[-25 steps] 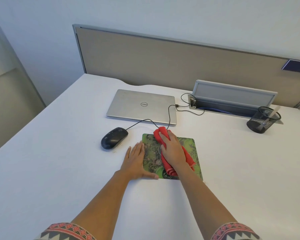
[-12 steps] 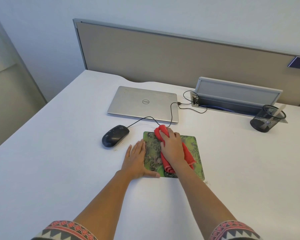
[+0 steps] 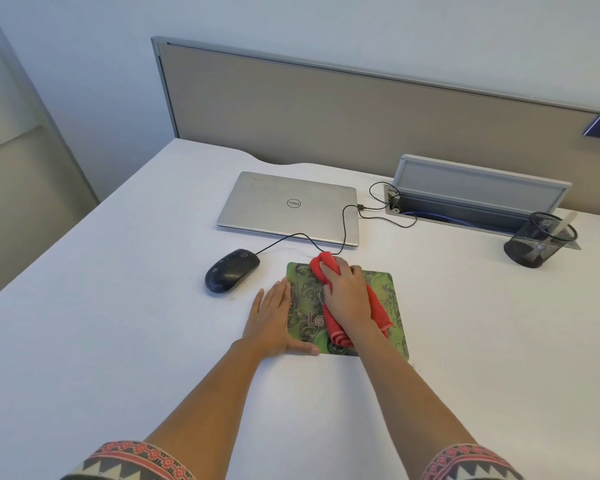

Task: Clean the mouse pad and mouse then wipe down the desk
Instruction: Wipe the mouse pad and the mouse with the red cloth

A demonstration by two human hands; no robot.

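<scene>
Now: red cloth on the mouse pad

The right hand (image 3: pixel 347 296) lies over a rolled red cloth (image 3: pixel 378 308), fingers curled round its far end, pressing it onto the green mouse pad (image 3: pixel 390 284) on the white table (image 3: pixel 118 306). The left hand (image 3: pixel 271 320) lies flat, fingers straight, on the pad's left edge. The black wired mouse (image 3: pixel 231 270) sits just left of the pad, near a closed silver laptop (image 3: pixel 291 206).

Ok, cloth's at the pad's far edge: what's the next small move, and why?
Probably draw the right hand and red cloth back toward the near edge, slightly rightward: the cloth reaches the far edge of the mouse pad, whose right strip lies bare, and the flat left hand pins the left edge.
</scene>
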